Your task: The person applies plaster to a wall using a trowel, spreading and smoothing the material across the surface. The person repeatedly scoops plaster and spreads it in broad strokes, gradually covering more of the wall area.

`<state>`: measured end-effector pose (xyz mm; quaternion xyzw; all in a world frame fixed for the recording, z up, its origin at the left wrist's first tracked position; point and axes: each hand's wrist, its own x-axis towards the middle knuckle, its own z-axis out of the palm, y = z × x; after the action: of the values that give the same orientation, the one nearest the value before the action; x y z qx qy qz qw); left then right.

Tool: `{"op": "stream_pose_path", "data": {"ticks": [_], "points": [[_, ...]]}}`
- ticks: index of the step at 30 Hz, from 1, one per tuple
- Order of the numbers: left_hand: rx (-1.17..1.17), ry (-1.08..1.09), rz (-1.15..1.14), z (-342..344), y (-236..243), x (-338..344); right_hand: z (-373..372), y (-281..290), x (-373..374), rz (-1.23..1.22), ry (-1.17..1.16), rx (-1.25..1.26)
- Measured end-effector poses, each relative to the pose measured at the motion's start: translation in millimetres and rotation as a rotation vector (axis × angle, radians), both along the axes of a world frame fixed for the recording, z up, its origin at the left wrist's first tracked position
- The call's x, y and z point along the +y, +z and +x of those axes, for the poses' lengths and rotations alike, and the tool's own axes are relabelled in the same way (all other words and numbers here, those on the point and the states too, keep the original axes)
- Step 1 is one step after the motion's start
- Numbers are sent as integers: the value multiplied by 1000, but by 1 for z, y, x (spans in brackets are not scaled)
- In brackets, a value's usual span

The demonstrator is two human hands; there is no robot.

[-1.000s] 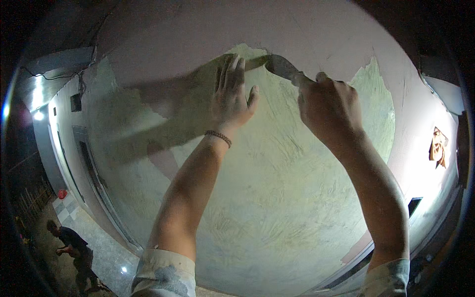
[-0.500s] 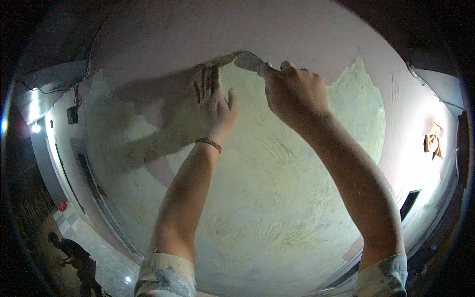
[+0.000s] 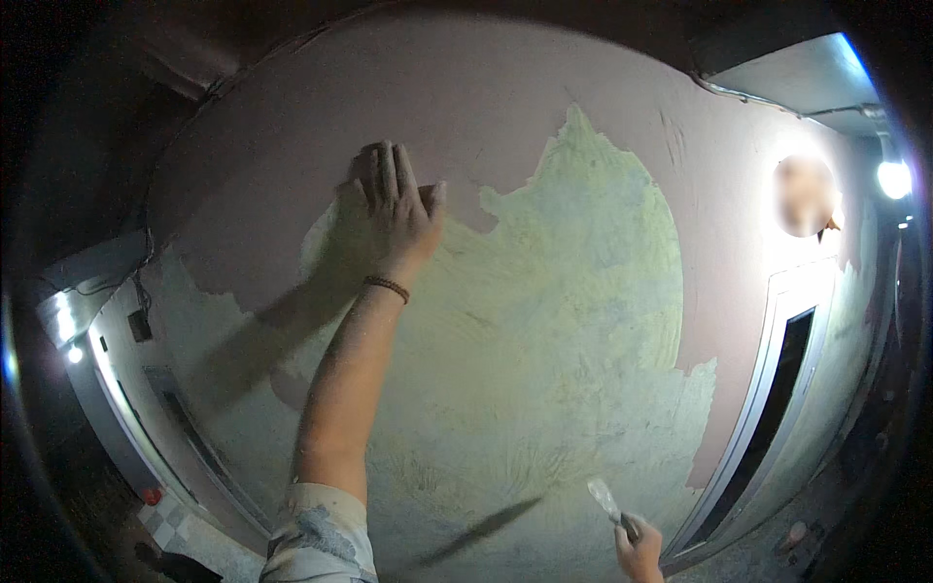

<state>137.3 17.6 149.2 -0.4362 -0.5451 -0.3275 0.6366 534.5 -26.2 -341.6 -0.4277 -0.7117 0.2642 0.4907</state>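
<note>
My left hand point(image 3: 397, 219) rests with straightened fingers on the wall point(image 3: 457, 78), where pink paint borders a large pale green, patchy area point(image 3: 573, 291). A bracelet point(image 3: 387, 286) circles that wrist, and its arm casts a long shadow down to the left. Low at the right, my right hand point(image 3: 638, 552) grips a putty knife point(image 3: 603, 497) by its handle, blade pointing up and to the left, below the peeled area.
A framed narrow opening point(image 3: 777, 408) stands at the right, beneath a blurred patch and near a lit bulb point(image 3: 894, 180). Another doorway point(image 3: 126, 398), cables point(image 3: 146, 267), a red object point(image 3: 153, 496) and a dark figure point(image 3: 170, 568), perhaps the co-worker, are at the left.
My right hand has dropped from the upper paint edge to the lower right with the putty knife. My left hand has shifted slightly left. The view has swung, showing more of the right side.
</note>
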Motion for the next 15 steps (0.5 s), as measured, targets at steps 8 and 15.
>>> {"op": "stream_pose_path", "data": {"ticks": [8, 15], "points": [[218, -61, -139, 111, -31, 71, 69, -107, -53, -581, -145, 2], [341, -143, -501, 138, -115, 78, 26, -53, 6, -179, -142, 506]]}}
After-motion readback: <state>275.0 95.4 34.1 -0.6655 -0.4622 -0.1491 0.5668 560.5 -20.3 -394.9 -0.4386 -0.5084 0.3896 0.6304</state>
